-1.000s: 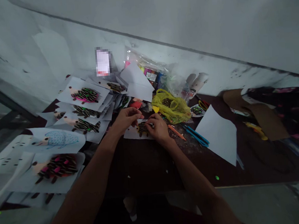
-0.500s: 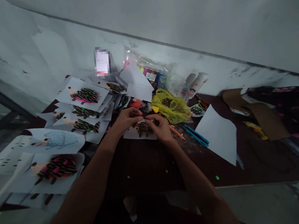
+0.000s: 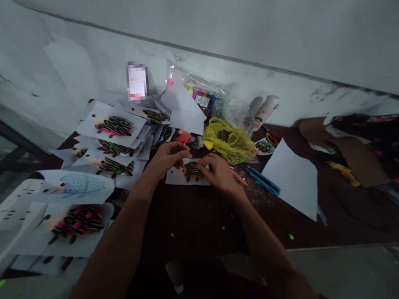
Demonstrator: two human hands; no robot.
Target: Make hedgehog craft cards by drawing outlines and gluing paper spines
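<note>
A small white card (image 3: 174, 180) with a hedgehog figure (image 3: 191, 170) of dark, light-streaked spines lies on the dark table in front of me. A small red spot shows on the spines. My right hand (image 3: 219, 170) is over the card's right side, thumb and forefinger pinched together at the spines; whatever is between them is too small to make out. Above the card's upper left, my left hand (image 3: 169, 158) hovers with bent fingers, a gap showing between thumb and forefinger.
Stacked hedgehog cards (image 3: 113, 124) fill the left. Behind my hands lies a yellow plastic bag (image 3: 231, 142). Blue-handled scissors (image 3: 264, 180), an orange pencil (image 3: 239, 177) and a white sheet (image 3: 293, 179) are to the right. Farther right are a yellow cutter (image 3: 343, 173) and brown cardboard (image 3: 359, 160).
My hands have parted from fingertip contact above the card. The right fingers have lowered to the hedgehog's spines; the left hand has stayed nearly in place, its fingers loosening.
</note>
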